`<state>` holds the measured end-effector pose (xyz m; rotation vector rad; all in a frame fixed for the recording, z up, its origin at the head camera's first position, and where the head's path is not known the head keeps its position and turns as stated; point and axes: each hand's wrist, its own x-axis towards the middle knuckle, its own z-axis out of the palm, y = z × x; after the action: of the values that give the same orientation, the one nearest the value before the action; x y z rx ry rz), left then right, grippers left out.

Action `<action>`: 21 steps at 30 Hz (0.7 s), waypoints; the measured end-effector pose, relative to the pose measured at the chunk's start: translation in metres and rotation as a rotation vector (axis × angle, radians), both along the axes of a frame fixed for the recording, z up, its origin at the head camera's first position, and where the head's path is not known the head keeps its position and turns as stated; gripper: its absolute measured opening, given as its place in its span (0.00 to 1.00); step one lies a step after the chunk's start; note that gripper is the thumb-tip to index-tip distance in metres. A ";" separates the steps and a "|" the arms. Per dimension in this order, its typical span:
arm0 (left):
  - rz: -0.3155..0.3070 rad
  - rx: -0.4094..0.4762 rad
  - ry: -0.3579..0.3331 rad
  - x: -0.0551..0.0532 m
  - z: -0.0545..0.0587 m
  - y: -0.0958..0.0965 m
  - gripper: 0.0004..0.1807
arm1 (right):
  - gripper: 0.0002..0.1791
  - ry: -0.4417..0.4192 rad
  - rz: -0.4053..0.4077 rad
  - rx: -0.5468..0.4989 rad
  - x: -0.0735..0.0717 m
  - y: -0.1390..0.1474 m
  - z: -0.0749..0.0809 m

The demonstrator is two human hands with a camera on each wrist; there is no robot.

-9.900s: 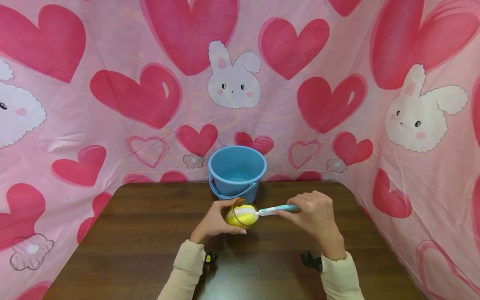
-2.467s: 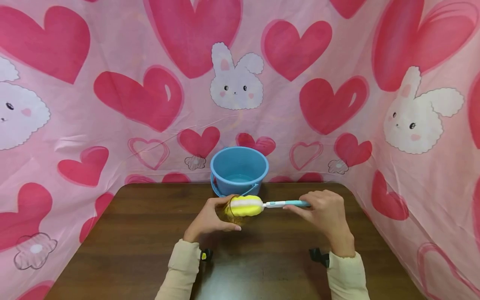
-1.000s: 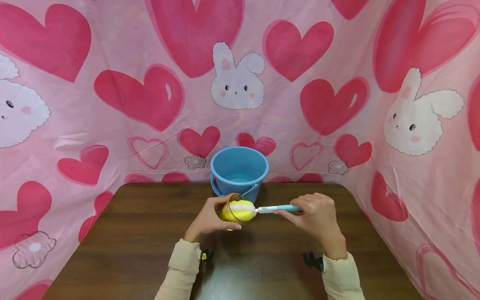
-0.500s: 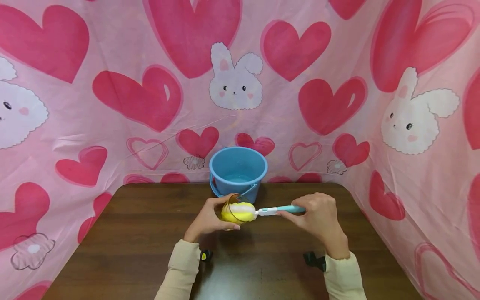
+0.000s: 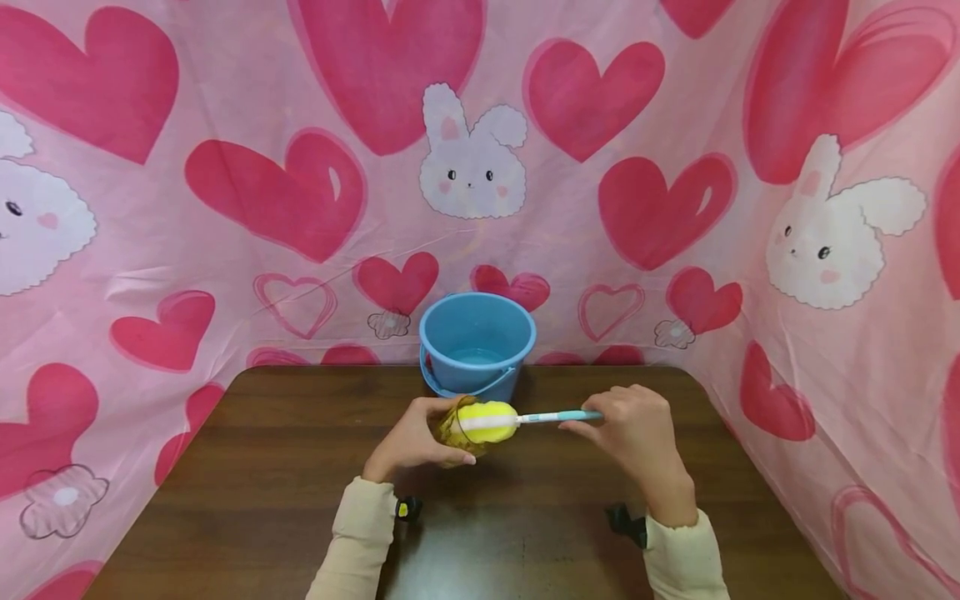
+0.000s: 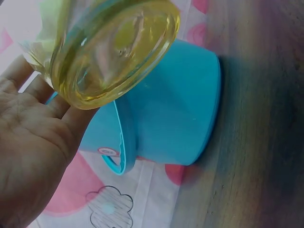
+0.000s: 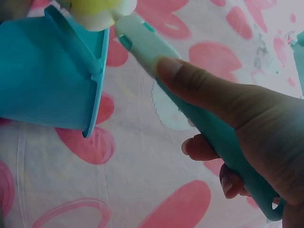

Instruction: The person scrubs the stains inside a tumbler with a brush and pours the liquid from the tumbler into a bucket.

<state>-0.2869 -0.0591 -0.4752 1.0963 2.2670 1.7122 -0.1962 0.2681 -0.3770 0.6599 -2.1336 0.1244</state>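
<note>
My left hand (image 5: 420, 437) holds an amber glass cup (image 6: 118, 52), tilted on its side with its mouth to the right, above the table. In the left wrist view its thick round base faces the camera. My right hand (image 5: 633, 421) grips the teal and white handle (image 7: 204, 121) of a sponge cup brush, thumb laid along it. The brush's yellow and white sponge head (image 5: 495, 419) sits partly in the cup, its handle end sticking out of the mouth. The sponge's far end shows only dimly through the glass.
A light blue bucket (image 5: 468, 375) with its handle hanging down in front stands at the back of the dark wooden table (image 5: 315, 467), just behind the cup. A pink cloth (image 5: 570, 225) with hearts and rabbits hangs around the table.
The brush has gone in and out of the cup: farther out 2.5 s ago, deeper in 0.5 s ago, now drawn slightly out again. The left hand and cup have shifted slightly left.
</note>
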 end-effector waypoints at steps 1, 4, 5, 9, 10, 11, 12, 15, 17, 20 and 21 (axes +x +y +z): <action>0.010 0.002 0.001 0.000 0.000 0.000 0.45 | 0.24 -0.018 -0.017 0.010 0.001 -0.002 0.001; 0.009 0.022 -0.001 0.000 0.000 0.000 0.46 | 0.24 -0.062 -0.040 0.025 0.004 -0.004 0.001; 0.001 0.032 -0.002 0.000 -0.001 0.001 0.47 | 0.23 -0.074 -0.032 0.024 0.004 -0.003 0.001; -0.037 0.068 -0.011 0.000 -0.002 0.003 0.48 | 0.22 -0.119 0.005 -0.013 0.002 0.000 -0.001; -0.042 0.072 -0.015 0.001 -0.003 0.004 0.47 | 0.22 -0.133 0.010 -0.027 0.000 0.001 -0.001; -0.049 0.075 -0.017 0.001 -0.003 0.005 0.48 | 0.21 -0.147 0.008 -0.041 -0.001 0.003 -0.002; -0.053 0.077 -0.016 0.001 -0.003 0.006 0.48 | 0.21 -0.159 0.002 -0.055 -0.002 0.006 -0.002; -0.057 0.076 -0.010 0.001 -0.005 0.009 0.47 | 0.20 -0.185 -0.026 -0.102 -0.002 0.015 -0.001; -0.045 0.071 -0.005 0.001 -0.005 0.010 0.47 | 0.19 -0.186 -0.042 -0.136 -0.001 0.021 0.000; -0.024 0.067 -0.005 0.001 -0.003 0.011 0.47 | 0.19 -0.185 -0.041 -0.189 0.001 0.028 0.002; -0.028 0.071 -0.009 0.002 -0.003 0.012 0.47 | 0.19 -0.185 -0.044 -0.199 0.001 0.030 0.002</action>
<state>-0.2851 -0.0474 -0.4779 1.1258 2.1910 1.7957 -0.1955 0.2977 -0.3751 0.5006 -2.2733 0.3815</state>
